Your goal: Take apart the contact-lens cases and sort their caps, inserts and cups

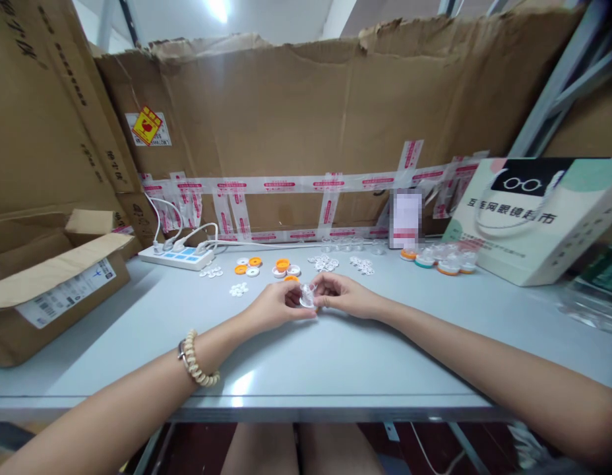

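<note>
Between my two hands, just above the table, is a small clear plastic piece (307, 296) with a white rim at its base. My left hand (281, 305) grips it from the left, thumb below and fingers curled behind. From the right, my right hand (344, 295) pinches its upper edge between thumb and fingers. An orange cap (291, 279) lies right behind my left fingers. More orange caps (283, 264) and white caps (253, 271) sit in small groups beyond. Small white discs (239, 289) and white parts (324, 264) lie in loose piles nearby.
Finished-looking clear pieces with coloured bases (448, 266) cluster at the right, before a paper bag (533, 231). A white power strip (180, 256) with plugs stands back left. An open cardboard box (63, 297) occupies the left side. Tall cardboard (286, 119) walls the back.
</note>
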